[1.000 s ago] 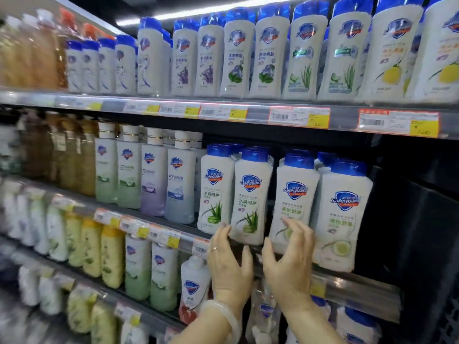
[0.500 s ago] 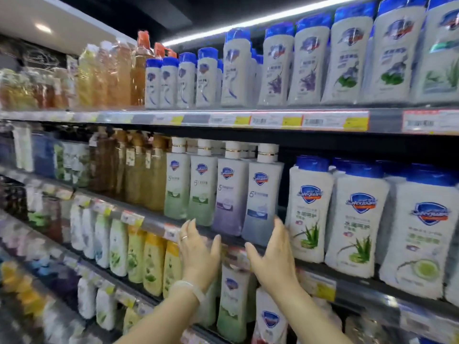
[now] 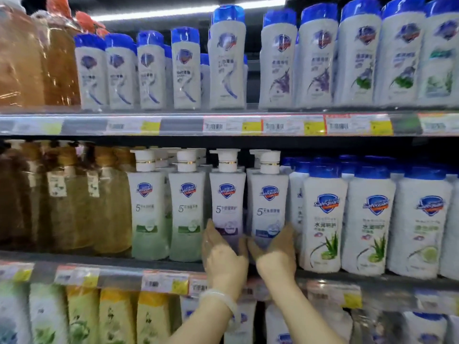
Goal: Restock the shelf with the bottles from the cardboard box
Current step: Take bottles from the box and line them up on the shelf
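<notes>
On the middle shelf (image 3: 119, 274) stands a row of white pump bottles. My left hand (image 3: 223, 259), with a pale bracelet on the wrist, wraps around the base of the purple pump bottle (image 3: 227, 194). My right hand (image 3: 275, 256) cups the base of the blue pump bottle (image 3: 269, 199) right beside it. Both bottles stand upright at the shelf's front edge, touching each other. The cardboard box is not in view.
Two green pump bottles (image 3: 146, 207) stand to the left, then amber bottles (image 3: 74, 202). Blue-capped aloe bottles (image 3: 323, 219) crowd the right. The upper shelf (image 3: 173, 125) carries blue-capped white bottles; yellow-capped bottles (image 3: 116, 316) sit below. Price tags line the shelf edges.
Both hands have shifted left along the middle shelf, from the blue-capped aloe bottles to the pump bottles, and now close around the purple and blue ones.
</notes>
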{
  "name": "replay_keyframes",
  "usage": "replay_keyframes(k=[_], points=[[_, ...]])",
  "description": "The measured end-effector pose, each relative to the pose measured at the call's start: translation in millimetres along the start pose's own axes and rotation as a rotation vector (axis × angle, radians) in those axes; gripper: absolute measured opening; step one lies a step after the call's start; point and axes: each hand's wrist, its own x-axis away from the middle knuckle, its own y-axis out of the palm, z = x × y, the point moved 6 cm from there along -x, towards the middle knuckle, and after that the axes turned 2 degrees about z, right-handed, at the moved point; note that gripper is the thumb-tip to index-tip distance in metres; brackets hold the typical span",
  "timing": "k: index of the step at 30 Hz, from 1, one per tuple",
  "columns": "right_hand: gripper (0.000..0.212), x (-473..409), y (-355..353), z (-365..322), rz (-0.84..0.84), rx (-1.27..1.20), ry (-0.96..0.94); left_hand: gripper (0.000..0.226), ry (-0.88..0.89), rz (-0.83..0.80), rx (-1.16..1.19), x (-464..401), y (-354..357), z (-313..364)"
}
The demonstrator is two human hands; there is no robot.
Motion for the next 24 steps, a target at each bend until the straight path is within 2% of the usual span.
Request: replay_keyframes(k=[11, 13, 16, 17, 20, 22, 24], points=[[0.071, -2, -2, 0, -0.046, 0.021, -0.007, 0.079, 0.017, -0.018, -0.005, -3, -8, -3], [0.076, 1, -4, -2, -0.048, 0.031, -0.034, 0.081, 0.013, -0.014, -0.006, -2, -8, -2], [0.09, 14, -15, -11, 0.005, 0.12, -0.109, 0.084, 0.0, -0.025, 0.023, 3, -12, -1], [0.088, 22, -21, -15, 0.06, 0.121, -0.146, 0.081, -0.004, -0.012, 0.033, 5, -17, -3], [0.067, 56, -24, -39, 0.179, 0.041, -0.429, 0.065, -0.004, 0.154, 0.028, 3, -43, -21], [0.066, 66, -9, -49, 0.106, 0.083, -0.474, 0.062, -0.108, 0.204, 0.007, -10, -59, -34], [0.075, 66, 9, -58, -0.054, 0.103, -0.398, 0.072, -0.158, 0.167, -0.04, -25, -65, -39]])
